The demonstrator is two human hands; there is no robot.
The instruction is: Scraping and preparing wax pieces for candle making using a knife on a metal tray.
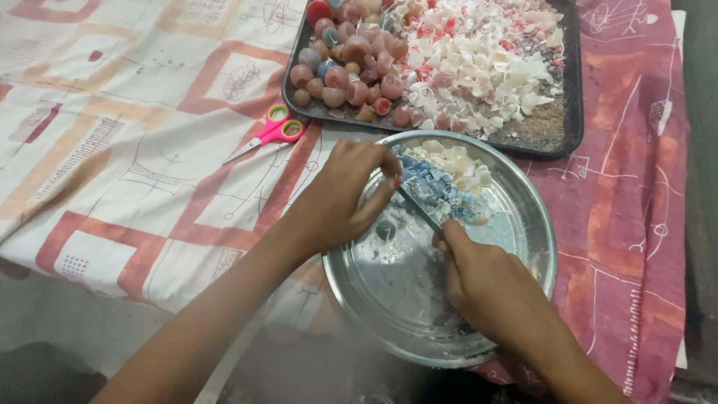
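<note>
A round steel plate (523, 247) lies on the patterned cloth and holds a heap of small blue and cream chopped pieces (446, 183). My right hand (486, 284) grips a knife (419, 209) whose blade runs up and left to the edge of the blue pieces. My left hand (340, 198) rests on the plate's left rim, fingertips pinched at the blade's far end beside the heap. Whether they hold a piece there is hidden.
A dark tray (572, 112) behind the plate carries several round pinkish and blue balls (351, 67) on its left and a pile of white and red shards (486, 60) on its right. Pink scissors (273, 133) lie on the cloth (134, 172) left of the tray.
</note>
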